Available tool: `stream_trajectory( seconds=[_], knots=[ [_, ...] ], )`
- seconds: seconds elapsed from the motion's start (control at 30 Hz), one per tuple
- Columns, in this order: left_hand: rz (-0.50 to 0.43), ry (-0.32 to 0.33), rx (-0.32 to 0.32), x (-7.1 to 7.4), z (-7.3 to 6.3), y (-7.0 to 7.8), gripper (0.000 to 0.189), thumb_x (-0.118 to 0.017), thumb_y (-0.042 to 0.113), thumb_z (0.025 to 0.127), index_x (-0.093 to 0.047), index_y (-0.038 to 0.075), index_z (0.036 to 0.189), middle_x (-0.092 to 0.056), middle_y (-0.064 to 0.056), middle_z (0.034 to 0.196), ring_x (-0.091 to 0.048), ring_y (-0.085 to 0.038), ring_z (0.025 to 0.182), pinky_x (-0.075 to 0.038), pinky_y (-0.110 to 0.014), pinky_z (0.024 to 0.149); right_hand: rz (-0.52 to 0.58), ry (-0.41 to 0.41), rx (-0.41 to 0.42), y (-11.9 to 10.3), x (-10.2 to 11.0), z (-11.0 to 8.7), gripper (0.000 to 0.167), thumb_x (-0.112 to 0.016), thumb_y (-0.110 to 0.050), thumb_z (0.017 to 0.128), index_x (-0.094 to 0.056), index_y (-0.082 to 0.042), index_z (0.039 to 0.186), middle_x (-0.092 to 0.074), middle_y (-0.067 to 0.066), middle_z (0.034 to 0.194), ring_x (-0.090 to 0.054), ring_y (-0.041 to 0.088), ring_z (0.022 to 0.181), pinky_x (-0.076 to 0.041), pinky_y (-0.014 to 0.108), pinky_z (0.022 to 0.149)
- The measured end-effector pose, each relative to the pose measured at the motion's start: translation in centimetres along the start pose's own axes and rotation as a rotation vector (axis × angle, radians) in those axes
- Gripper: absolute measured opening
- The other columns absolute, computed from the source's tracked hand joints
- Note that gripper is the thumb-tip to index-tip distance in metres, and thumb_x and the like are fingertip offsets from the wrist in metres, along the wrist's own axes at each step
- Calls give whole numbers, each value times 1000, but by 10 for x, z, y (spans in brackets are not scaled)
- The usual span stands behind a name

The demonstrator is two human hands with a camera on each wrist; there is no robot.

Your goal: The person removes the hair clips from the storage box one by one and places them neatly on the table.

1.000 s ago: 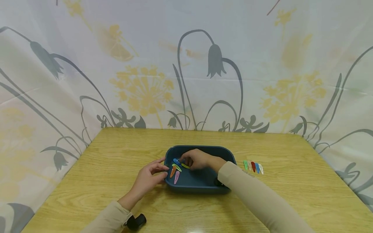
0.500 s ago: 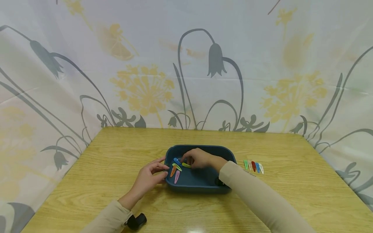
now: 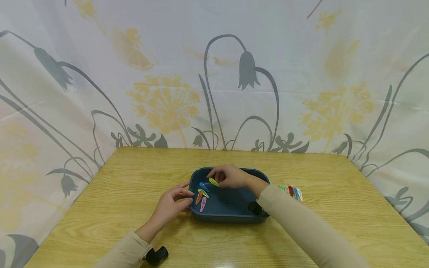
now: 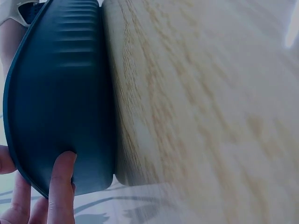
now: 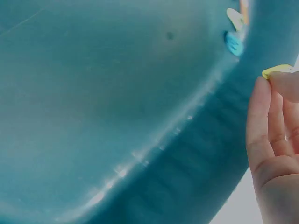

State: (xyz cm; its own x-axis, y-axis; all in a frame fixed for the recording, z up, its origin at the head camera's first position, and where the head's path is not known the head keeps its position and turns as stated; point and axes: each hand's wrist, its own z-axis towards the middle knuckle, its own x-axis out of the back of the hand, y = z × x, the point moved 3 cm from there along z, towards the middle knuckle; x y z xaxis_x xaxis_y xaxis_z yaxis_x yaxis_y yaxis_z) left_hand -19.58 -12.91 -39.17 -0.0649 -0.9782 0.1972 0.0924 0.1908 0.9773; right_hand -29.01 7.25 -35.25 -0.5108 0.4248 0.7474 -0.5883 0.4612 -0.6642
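Note:
My right hand (image 3: pixel 231 175) pinches a yellow hair clip (image 3: pixel 213 182) between thumb and fingertips, raised above the dark blue tray (image 3: pixel 231 214). The same yellow clip (image 5: pixel 276 71) shows at the fingertips in the right wrist view. At the tray's left end my left hand (image 3: pixel 172 204) holds the rim, thumb against the outer wall and a finger over the edge. Inside lie a blue hair clip (image 3: pixel 203 187), a lime green clip (image 3: pixel 203 192), an orange clip (image 3: pixel 199 197) and a pink clip (image 3: pixel 203 204).
A row of several hair clips lies on the wooden table (image 3: pixel 151 167) right of the tray, including a red clip (image 3: pixel 290 191) and a white clip (image 3: pixel 299 194); my right sleeve (image 3: pixel 301 223) partly covers it. A flower-printed cloth (image 3: pixel 161 56) hangs behind.
My right hand has lifted the yellow hair clip up from the tray's floor and moved slightly back and to the right. The left hand stays in place.

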Motion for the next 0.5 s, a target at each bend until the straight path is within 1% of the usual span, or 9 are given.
stream_trajectory(
  seconds=[0.27, 0.33, 0.5],
  knots=[
    [4, -8, 16, 0, 1, -1, 16, -65, -2, 82, -67, -6, 98, -46, -9, 138, -58, -29, 106, -57, -34, 65, 71, 87, 6, -10, 17, -8, 36, -56, 6, 84, -61, -1, 119, -58, 9, 87, -55, 14, 73, -50, 27, 67],
    [1, -6, 17, 0, 1, -2, 16, -65, -2, 82, -67, -6, 97, -46, -10, 138, -58, -29, 105, -57, -35, 65, 94, 110, 22, -12, 21, -11, 35, -56, 6, 83, -61, 0, 118, -59, 11, 86, -55, 15, 73, -50, 27, 68],
    [-3, 1, 23, 0, 1, -3, 15, -66, -2, 81, -67, -5, 97, -47, -10, 137, -59, -29, 104, -57, -34, 65, 109, 166, 75, -15, 31, -18, 33, -59, 5, 84, -61, 1, 117, -60, 11, 85, -56, 15, 75, -51, 28, 73]
  ],
)
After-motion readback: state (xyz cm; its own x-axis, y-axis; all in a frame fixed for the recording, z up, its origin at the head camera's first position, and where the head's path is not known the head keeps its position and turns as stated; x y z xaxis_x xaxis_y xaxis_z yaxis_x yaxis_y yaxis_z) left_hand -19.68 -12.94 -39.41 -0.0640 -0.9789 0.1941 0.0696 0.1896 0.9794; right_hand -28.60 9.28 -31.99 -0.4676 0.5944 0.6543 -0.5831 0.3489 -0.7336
